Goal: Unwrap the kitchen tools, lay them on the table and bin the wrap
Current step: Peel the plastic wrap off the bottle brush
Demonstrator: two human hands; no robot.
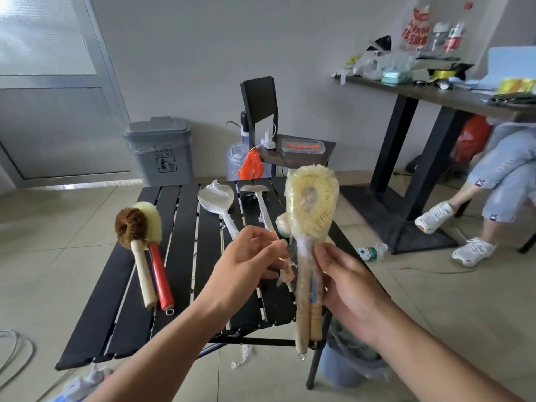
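Two brushes (311,227) in one wrap (286,266), upright; your right hand (351,288) grips the handles. Your left hand (249,259), just beside it, pinches a loose tail of film. Draw it toward the handle ends. Open air above both hands; table (179,242) edge and lined bin (343,369) lie under the right wrist
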